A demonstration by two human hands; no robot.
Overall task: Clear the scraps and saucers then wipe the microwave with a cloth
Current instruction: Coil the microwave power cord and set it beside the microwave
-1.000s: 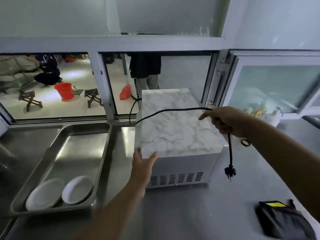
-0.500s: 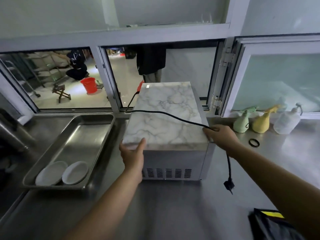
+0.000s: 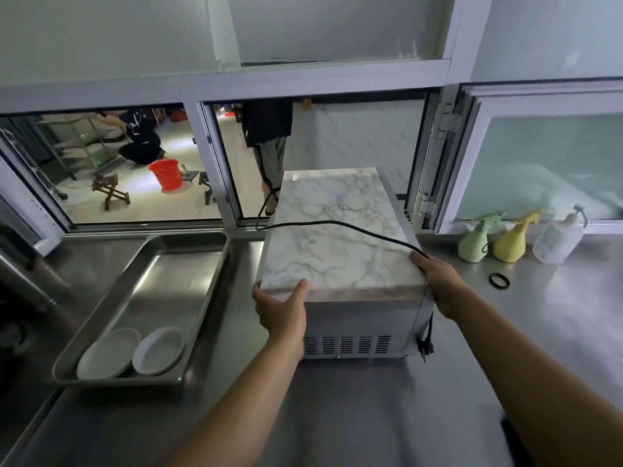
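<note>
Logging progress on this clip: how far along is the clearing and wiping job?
Done: two saucers lie in the steel tray. In hand: left hand and right hand grip the microwave at its near corners, cord draped across its top. Left: wiping; no cloth is visible.

Bare forearms, bare hands [image 3: 281, 310], sleeveless.

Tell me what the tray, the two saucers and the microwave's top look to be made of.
Tray: likely stainless steel, brushed and shiny, reflecting light. Saucers: plain white, smooth; ceramic or melamine, can't tell which. Microwave top: marble-patterned with grey veins, perhaps a printed film; the vented back panel looks like metal.
</note>
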